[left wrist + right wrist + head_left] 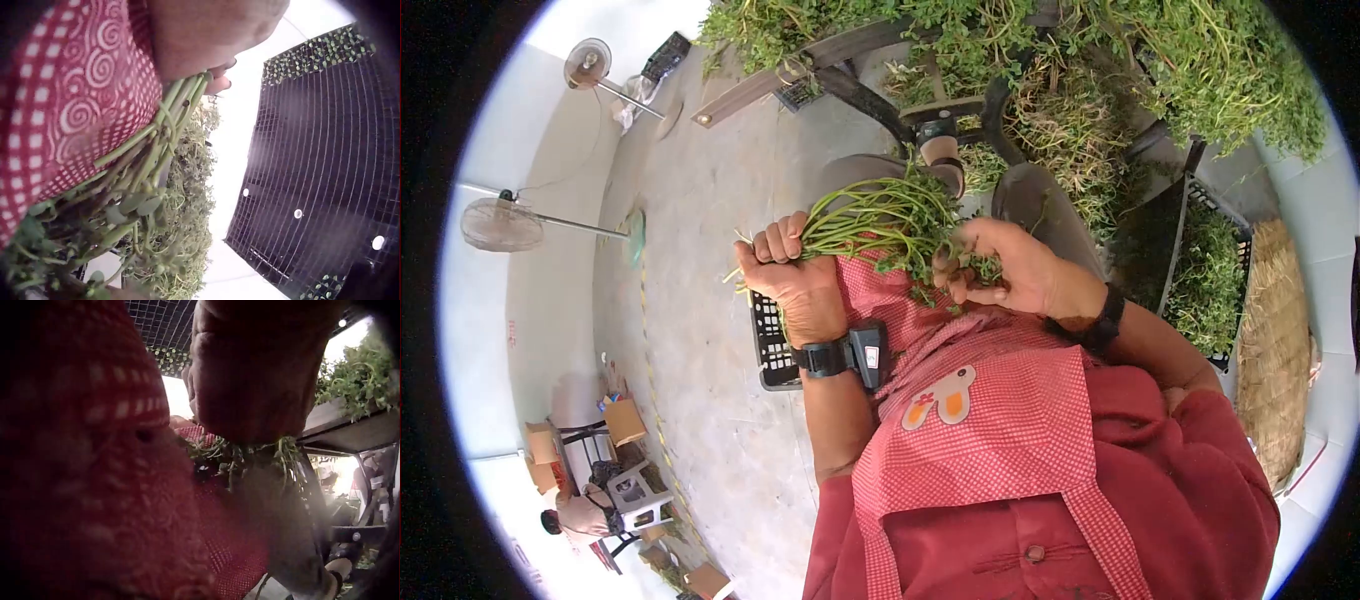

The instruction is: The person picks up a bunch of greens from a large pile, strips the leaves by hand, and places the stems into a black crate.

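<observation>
My left hand (785,265) grips a bunch of leafy greens (870,220) round the stem end, and pale cut ends stick out past the fist. In the left wrist view the green stems (178,115) run down from the fingers, with leaves spreading below. My right hand (1025,270) is at the leafy end, fingers and thumb curled about some sprigs. Leaves (231,456) show beneath the right hand in the right wrist view; its fingertips are mostly hidden there. The bunch lies over a red checked apron (990,430) on the lap.
A table edge (840,47) piled with greens (1200,60) stands in front. More cuttings (1070,120) lie beneath it. At right is a crate of greens (1210,270); a black crate (775,345) sits below the left hand. Fans (505,225) and another person (585,515) are farther left.
</observation>
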The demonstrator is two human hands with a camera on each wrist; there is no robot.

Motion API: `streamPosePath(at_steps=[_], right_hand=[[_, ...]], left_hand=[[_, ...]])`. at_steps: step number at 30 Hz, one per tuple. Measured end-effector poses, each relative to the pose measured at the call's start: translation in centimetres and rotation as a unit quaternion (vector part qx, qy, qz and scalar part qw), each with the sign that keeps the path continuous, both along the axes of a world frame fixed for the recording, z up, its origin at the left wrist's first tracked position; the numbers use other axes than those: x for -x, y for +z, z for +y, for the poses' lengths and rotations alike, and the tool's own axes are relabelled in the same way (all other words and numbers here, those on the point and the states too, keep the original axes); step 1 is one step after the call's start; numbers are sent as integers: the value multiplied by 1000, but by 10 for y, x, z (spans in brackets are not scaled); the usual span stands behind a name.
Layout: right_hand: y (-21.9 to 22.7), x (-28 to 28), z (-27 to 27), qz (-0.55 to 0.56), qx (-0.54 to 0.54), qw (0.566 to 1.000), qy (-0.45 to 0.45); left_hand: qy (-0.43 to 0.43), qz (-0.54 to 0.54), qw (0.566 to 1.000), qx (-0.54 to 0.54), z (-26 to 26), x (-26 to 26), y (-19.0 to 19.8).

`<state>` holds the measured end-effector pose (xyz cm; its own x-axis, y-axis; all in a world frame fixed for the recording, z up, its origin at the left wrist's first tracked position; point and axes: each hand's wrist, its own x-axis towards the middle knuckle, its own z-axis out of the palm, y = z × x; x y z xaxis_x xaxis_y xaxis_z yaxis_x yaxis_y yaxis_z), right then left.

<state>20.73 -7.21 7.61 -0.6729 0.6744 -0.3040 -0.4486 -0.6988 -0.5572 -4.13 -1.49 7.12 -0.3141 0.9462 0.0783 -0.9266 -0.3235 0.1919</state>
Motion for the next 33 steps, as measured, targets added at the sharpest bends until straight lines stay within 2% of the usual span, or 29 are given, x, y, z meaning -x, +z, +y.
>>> streamPosePath(at_steps=[1, 2, 4, 7, 11, 13, 14, 19, 20, 22, 24, 26, 29, 31, 32, 33], right_hand=[[0, 1, -1, -11, 50, 999, -17], [-2, 3, -2, -14, 53, 998, -13], [-5, 9, -4, -108, -34, 993, -42], [-9, 14, -7, -167, -60, 984, -13], [-3, 23, -4, -132, -19, 991, -34], [4, 27, 5, -107, 61, 992, -38], [4, 32, 6, -105, 61, 992, -39], [-13, 49, 9, -128, -29, 986, -101], [-15, 48, 10, -126, -30, 986, -101], [-19, 38, 10, -86, -59, 994, -41], [-17, 35, 6, -99, -60, 992, -47], [-8, 30, 5, -114, -64, 990, -56], [-1, 23, 5, -119, -65, 990, -30], [-9, 20, 10, -183, -117, 976, -17], [-11, 19, 11, -182, -113, 977, -17], [-12, 20, 13, -163, -66, 984, -38]], left_hand=[[-2, -1, 1000, -14, -1, -1, 1], [1, -3, 1000, -12, -2, -2, 1], [11, -15, 999, 40, -1, -4, 6], [5, -20, 999, 31, -1, -5, 8], [9, -16, 999, 31, -2, -6, 8], [6, -4, 999, 34, -2, -8, 11], [3, 7, 999, 38, -2, -9, 12], [6, 11, 999, 37, -2, -9, 10], [10, 3, 999, 45, -2, -8, 11], [13, 1, 998, 54, -1, -7, 12], [13, -2, 998, 65, -2, -7, 12], [13, 7, 999, 32, -1, -9, 10], [15, 1, 999, 44, 0, -8, 10], [0, 8, 999, 35, 1, -5, 8], [-15, 15, 999, 26, 0, -5, 8], [-16, 15, 999, 28, -1, -6, 6]])
